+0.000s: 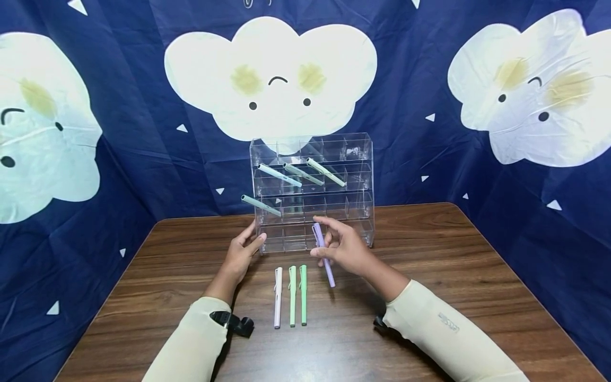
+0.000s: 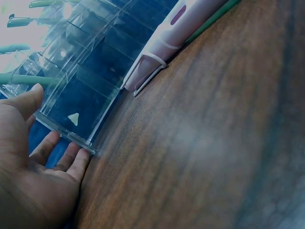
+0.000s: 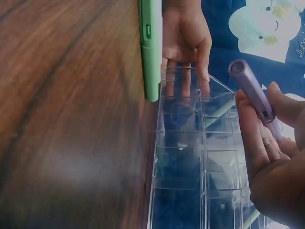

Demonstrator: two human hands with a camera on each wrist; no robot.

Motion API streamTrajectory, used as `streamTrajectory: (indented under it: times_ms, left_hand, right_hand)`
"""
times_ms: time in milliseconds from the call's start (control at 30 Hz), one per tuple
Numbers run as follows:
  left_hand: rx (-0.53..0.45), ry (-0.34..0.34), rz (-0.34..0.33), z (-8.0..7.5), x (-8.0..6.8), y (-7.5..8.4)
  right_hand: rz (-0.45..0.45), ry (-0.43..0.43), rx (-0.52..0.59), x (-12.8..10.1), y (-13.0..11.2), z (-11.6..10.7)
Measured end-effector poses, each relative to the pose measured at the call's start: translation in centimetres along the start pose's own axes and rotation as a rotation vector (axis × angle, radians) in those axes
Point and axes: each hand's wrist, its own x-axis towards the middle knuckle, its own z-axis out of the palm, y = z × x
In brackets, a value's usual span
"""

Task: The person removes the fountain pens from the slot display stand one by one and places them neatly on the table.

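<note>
A clear acrylic rack (image 1: 291, 239) with tiers of compartments stands on the table. At its lower left side, my left hand (image 1: 242, 253) holds the edge, thumb toward the front and fingers at the side. My right hand (image 1: 346, 248) pinches a lilac capped pen (image 1: 329, 270) between thumb and fingers, in front of the rack's lower tier. The pen tilts, clip end up; its round end (image 3: 237, 68) faces the camera in the right wrist view. Between the hands, a pale pink pen (image 1: 278, 297), a light green pen (image 1: 293, 297) and a brighter green pen (image 1: 303, 297) lie side by side.
Several pastel pens slant out of the rack: a light blue pen (image 1: 280, 175), a grey-green pen (image 1: 303, 174) and a pale green pen (image 1: 326, 172) above, a teal pen (image 1: 260, 205) lower left. Behind the wooden table (image 1: 157, 286) hangs a navy cloth (image 1: 138, 159) with cloud faces.
</note>
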Motion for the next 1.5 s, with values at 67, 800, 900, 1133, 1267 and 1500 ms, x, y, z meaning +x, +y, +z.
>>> streamTrajectory:
  times_ms: [67,800,900,1133,1267,1500]
  left_hand:
    - [0.006,-0.002,0.001,0.1,0.0,0.1]
    - [0.015,-0.004,-0.012,0.0,-0.1,0.1]
    - [0.017,-0.01,-0.005,0.0,-0.2,0.3]
    - [0.017,-0.009,-0.015,0.0,-0.2,0.4]
    - [0.012,-0.013,-0.014,0.0,0.0,0.3]
    - [0.004,-0.003,-0.005,0.0,-0.1,0.2]
  right_hand:
    - [0.021,-0.01,-0.012,-0.1,0.2,-0.2]
    - [0.199,-0.053,-0.081,-0.9,2.2,-0.8]
    - [0.237,-0.056,-0.045,-0.8,2.6,-0.4]
    - [0.325,-0.079,0.013,-1.2,2.6,0.2]
    - [0.353,-0.098,0.019,-1.2,2.8,0.3]
    - [0.33,-0.1,-0.064,-1.2,3.4,0.4]
